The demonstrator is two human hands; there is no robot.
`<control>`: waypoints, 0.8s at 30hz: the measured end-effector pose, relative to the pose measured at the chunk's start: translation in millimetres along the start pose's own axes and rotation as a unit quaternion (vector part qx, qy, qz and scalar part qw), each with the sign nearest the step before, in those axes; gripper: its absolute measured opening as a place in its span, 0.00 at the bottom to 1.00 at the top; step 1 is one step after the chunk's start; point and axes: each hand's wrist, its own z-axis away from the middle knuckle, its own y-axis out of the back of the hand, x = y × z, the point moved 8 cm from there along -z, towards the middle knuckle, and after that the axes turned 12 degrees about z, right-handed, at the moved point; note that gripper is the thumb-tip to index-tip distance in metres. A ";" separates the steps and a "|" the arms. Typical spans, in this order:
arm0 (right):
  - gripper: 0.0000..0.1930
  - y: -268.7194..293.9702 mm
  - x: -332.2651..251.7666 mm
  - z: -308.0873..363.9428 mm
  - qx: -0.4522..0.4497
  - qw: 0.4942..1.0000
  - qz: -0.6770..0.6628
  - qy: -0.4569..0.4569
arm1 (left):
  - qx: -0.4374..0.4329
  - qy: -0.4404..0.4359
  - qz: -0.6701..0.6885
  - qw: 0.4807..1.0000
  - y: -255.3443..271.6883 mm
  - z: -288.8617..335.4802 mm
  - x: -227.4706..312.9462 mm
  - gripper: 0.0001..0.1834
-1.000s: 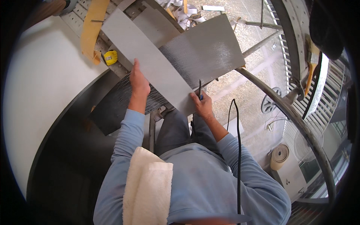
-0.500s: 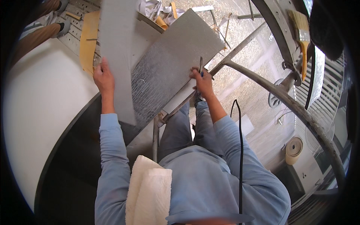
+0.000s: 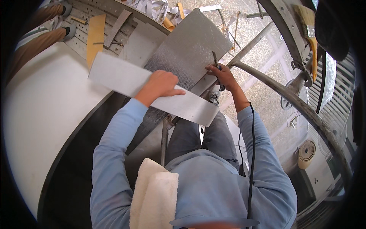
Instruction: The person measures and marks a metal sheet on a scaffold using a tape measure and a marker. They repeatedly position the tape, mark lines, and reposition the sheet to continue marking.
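Observation:
My left hand (image 3: pixel 163 84) is closed on a long pale grey strip (image 3: pixel 118 74), gripping it near its middle with the thumb along the edge. The strip slants from the upper left down toward my knees, over the near part of a grey board (image 3: pixel 187 44) whose surface is scored with many cut lines. In my right hand (image 3: pixel 227 77) is a utility knife (image 3: pixel 215 60), its blade end pointing up and away from me. That hand is beside the right edge of the scored board.
A white curved surface (image 3: pixel 45 103) fills the left. Beyond it lie a yellow strip (image 3: pixel 96 36) on a perforated plank and a heap of white offcuts (image 3: pixel 152 8). Metal tubing (image 3: pixel 274 84) curves along the right, with a brush (image 3: pixel 310 45) near it. Another person's legs show at far left.
The grey strip has swung from lying lengthwise at the left to slanting across in front of me. My left hand moved right with it; my right hand shifted slightly right, still holding the knife.

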 end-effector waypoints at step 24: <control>0.22 -49.0 79.5 33.6 0.132 0.978 0.156 -0.051 | 0.465 0.348 0.175 0.795 -58.3 45.0 -162.6 0.37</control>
